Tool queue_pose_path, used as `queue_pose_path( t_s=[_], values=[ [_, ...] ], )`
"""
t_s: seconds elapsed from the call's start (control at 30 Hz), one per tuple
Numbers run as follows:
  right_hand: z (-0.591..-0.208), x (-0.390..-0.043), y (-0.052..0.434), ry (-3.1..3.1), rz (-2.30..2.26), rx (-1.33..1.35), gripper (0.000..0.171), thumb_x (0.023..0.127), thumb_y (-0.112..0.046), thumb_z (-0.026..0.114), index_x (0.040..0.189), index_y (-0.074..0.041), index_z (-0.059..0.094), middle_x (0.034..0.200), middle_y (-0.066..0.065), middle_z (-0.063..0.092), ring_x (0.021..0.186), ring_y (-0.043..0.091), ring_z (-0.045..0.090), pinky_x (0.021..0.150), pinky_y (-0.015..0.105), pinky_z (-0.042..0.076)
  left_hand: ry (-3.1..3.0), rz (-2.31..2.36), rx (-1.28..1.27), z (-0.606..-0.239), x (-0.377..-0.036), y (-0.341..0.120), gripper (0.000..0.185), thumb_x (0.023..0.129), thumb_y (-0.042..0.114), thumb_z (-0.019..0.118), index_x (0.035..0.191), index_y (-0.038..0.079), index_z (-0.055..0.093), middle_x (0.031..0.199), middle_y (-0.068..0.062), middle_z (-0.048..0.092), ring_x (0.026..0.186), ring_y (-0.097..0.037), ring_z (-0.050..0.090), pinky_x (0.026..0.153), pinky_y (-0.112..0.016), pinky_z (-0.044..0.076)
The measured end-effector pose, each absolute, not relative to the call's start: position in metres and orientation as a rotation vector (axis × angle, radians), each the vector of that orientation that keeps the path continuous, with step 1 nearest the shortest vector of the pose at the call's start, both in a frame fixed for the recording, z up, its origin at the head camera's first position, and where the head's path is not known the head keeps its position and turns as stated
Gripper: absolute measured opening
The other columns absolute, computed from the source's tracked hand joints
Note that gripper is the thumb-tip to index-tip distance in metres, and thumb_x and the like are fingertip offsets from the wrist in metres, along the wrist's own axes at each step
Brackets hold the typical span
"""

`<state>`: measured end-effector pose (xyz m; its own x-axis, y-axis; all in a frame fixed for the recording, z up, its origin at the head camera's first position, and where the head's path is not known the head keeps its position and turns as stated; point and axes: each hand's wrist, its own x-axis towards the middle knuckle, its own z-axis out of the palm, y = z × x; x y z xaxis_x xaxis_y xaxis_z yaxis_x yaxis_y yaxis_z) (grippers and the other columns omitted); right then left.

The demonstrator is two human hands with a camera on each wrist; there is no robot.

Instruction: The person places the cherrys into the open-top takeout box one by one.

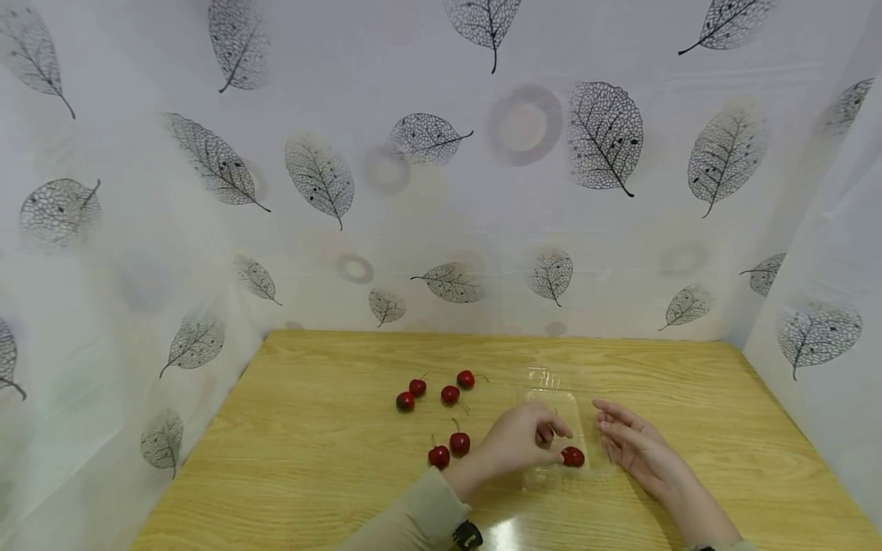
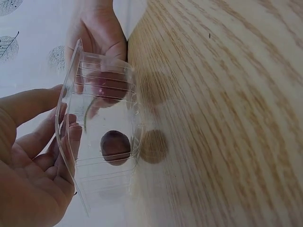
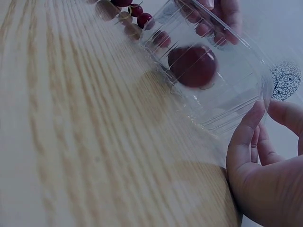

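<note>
My left hand (image 1: 527, 438) reaches over a shallow clear plastic container (image 2: 102, 172). In the left wrist view its fingers bend loosely at the rim, and nothing shows between thumb and fingertips. Two cherries lie in the container: a dark one (image 2: 115, 147) and a redder one (image 2: 108, 87) with a green stem beside it. From the head, one red cherry (image 1: 573, 457) shows plainly, while another (image 1: 545, 435) is partly covered by the left fingers. At the container's right side, my right hand (image 1: 644, 453) pinches the rim between thumb and finger, as the right wrist view shows.
Several loose red cherries lie left of the container, among them a pair (image 1: 449, 450) near the left forearm and others (image 1: 450, 394) farther back. The wooden table (image 1: 310, 459) meets a leaf-patterned curtain (image 1: 441, 191) at the back and both sides.
</note>
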<state>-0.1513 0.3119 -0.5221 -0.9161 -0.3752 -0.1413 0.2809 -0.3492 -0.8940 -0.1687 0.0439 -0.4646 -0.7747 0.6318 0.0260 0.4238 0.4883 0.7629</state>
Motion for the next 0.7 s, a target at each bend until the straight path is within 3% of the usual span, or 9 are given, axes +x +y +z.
queue_pose_path(
  t_s=[0.5,0.7],
  values=[
    [-0.5228,-0.1514,0.3109,1.577,-2.258,-0.041,0.045,0.112,-0.004,0.044,0.124,-0.039,0.070,0.121,-0.019,0.064,0.109,-0.004,0.062,0.091,0.016,0.056,2.433,1.237,0.890,-0.4671,-0.1698,0.0426,0.026,0.087,0.004,0.086,0.111,0.010,0.079,0.105,0.004,0.075,0.087,0.000,0.065,0.078,-0.011,0.054],
    [-0.5230,-0.1514,0.3112,1.551,-2.269,-0.094,0.046,0.112,-0.003,0.043,0.125,-0.038,0.070,0.121,-0.017,0.064,0.109,-0.003,0.062,0.092,0.016,0.055,2.393,1.324,0.849,-0.4673,-0.1685,0.0411,0.024,0.088,0.004,0.083,0.111,0.010,0.078,0.107,-0.004,0.076,0.083,0.003,0.061,0.077,-0.010,0.052]
  ],
)
